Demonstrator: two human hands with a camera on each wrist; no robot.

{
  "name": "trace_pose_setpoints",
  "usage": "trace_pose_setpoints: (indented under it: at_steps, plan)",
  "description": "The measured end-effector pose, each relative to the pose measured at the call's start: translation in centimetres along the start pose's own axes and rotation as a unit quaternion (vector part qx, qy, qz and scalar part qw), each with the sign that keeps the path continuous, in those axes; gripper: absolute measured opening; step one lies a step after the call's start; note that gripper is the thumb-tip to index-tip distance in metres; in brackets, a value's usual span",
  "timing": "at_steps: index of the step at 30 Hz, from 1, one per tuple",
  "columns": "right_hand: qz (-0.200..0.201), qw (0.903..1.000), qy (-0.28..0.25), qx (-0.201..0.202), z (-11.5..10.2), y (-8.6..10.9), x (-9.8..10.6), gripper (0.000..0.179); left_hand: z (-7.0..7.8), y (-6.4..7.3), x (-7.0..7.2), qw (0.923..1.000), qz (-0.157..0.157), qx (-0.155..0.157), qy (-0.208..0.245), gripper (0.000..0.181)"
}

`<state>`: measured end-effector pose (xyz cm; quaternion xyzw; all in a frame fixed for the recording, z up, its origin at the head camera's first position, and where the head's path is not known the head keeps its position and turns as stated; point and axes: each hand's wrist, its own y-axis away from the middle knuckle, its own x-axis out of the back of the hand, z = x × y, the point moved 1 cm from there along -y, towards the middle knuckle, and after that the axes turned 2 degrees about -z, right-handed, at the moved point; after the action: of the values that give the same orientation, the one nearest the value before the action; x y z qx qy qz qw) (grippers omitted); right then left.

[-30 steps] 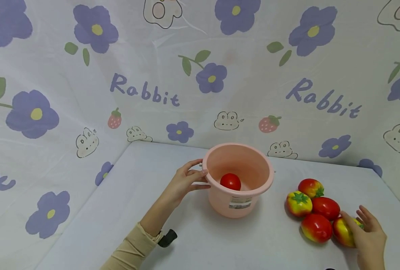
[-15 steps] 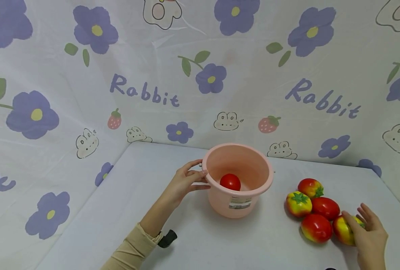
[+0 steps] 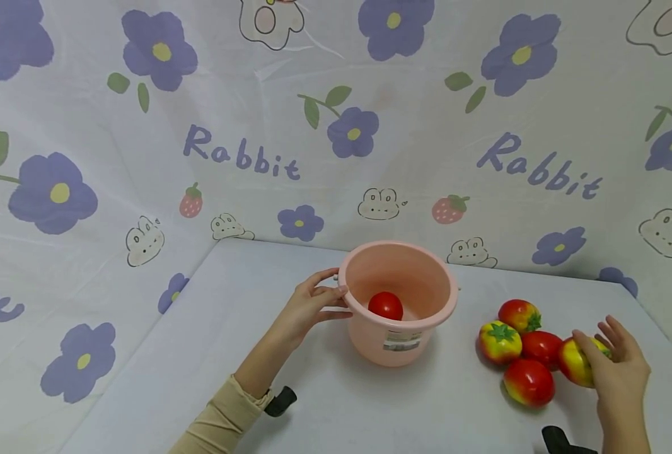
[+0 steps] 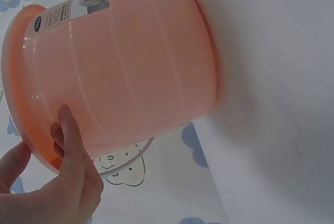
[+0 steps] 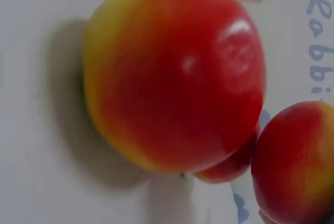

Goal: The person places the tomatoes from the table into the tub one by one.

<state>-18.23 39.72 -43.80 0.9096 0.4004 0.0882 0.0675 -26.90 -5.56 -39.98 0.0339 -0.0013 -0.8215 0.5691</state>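
My left hand (image 3: 312, 306) grips the rim of a pink plastic bucket (image 3: 389, 345) at its left side. In the left wrist view the thumb sits on one side of the rim and the fingers on the other, against the bucket wall (image 4: 135, 67). One red tomato (image 3: 386, 306) lies inside the bucket. At the right, my right hand (image 3: 621, 372) holds a red-and-yellow tomato (image 3: 575, 364) between thumb and fingers, raised off the table. This held tomato (image 5: 297, 164) shows at the right edge of the right wrist view, with a fingertip under it.
Several more tomatoes cluster left of my right hand, among them a red one (image 3: 529, 383) in front and a yellow one with a green calyx (image 3: 500, 342). The bucket's handle (image 4: 128, 164) hangs behind it. A patterned curtain (image 3: 415, 157) backs the white table (image 3: 438, 410).
My right hand has lifted its tomato from the table, moving slightly upward in the head view. The left hand and bucket have stayed in place.
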Motion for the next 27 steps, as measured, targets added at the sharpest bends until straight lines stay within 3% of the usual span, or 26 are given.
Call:
trace_pose_setpoints:
  at_steps: [16,27]
  plan:
    - [-0.054,0.9972,-0.002,0.053,-3.2,0.6,-3.3,0.074,0.1,0.0,0.0,0.9999,-0.006,-0.005,0.008,0.056]
    - [-0.093,0.991,0.004,0.096,-6.6,1.7,-6.3,0.074,0.0,0.1,0.1,1.0,-0.007,-0.005,0.001,0.056]
